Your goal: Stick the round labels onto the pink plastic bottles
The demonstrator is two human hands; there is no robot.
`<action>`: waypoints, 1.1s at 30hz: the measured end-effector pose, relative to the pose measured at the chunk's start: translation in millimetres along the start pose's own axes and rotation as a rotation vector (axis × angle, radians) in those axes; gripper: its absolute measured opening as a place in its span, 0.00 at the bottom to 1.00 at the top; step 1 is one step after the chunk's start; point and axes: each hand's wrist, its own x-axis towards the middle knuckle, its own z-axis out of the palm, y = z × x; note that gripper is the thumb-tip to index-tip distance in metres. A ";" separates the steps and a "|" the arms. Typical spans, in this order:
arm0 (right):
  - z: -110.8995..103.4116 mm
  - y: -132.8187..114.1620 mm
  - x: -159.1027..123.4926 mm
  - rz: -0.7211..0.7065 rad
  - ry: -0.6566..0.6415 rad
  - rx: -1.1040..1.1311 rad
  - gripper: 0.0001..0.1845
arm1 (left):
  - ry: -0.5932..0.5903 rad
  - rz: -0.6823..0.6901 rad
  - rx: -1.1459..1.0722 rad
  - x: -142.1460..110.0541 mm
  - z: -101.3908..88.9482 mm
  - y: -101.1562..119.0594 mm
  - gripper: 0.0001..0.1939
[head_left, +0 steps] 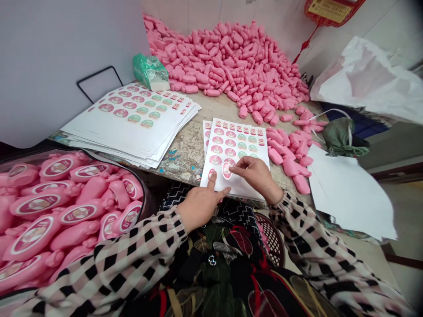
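My right hand (256, 174) is closed in a pinch at the edge of an oval pink sticker (227, 170), which looks partly lifted from a white sticker sheet (244, 187). My left hand (200, 207) rests at the sheet's near edge. Its index finger lies stretched on the paper beside another pink sticker, and its thumb points away to the right. The other left fingers are hidden under the palm; a speck of pink shows by the thumb, too small to name. Rows of pink and green stickers cover the sheet, and another sheet peeks out beneath it.
A big heap of pink bottles (228, 57) covers the table's back. Several loose ones (291, 152) lie right of the sheets. Stacked sticker sheets (109, 127) are at left, with a green plastic packet (150, 70) on top. Below left, a bag holds labelled pink bottles (81, 213).
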 end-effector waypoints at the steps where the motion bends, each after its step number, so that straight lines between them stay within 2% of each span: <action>1: 0.1 2.6 -1.7 0.007 0.020 0.032 0.17 | 0.007 0.005 -0.032 -0.9 -2.4 -1.3 0.30; 3: 1.1 7.0 -5.8 0.035 0.065 0.117 0.18 | 0.056 0.006 -0.141 -3.8 -9.5 -4.3 0.29; 5: 2.4 8.2 -9.8 0.056 0.105 0.258 0.18 | 0.150 -0.016 -0.363 -7.0 -19.3 -7.3 0.28; 8: 5.2 -2.2 -15.7 0.056 0.151 0.532 0.17 | 0.240 -0.157 -0.997 -9.0 -35.6 -9.6 0.25; 11: 10.5 -28.1 -24.8 0.008 0.133 0.692 0.14 | 0.178 -0.330 -1.767 -6.3 -47.8 -10.2 0.26; 12: 13.0 -38.2 -28.7 -0.020 0.108 0.710 0.13 | 0.167 -0.371 -1.958 -5.1 -50.2 -10.6 0.26; 14: 18.7 -57.0 -37.1 -0.074 0.055 0.721 0.12 | 0.203 -0.435 -2.192 -3.6 -52.9 -12.4 0.23; 16: 24.7 -70.5 -44.0 -0.104 0.020 0.717 0.11 | 0.264 -0.467 -2.267 -4.2 -53.2 -14.8 0.22; 19: 32.1 -79.4 -48.9 -0.112 0.006 0.689 0.12 | 0.314 -0.445 -2.281 -7.6 -51.3 -18.2 0.22; 33: 42.7 -86.8 -50.3 -0.131 0.029 0.616 0.12 | 0.416 -0.358 -2.216 -14.7 -43.6 -24.6 0.25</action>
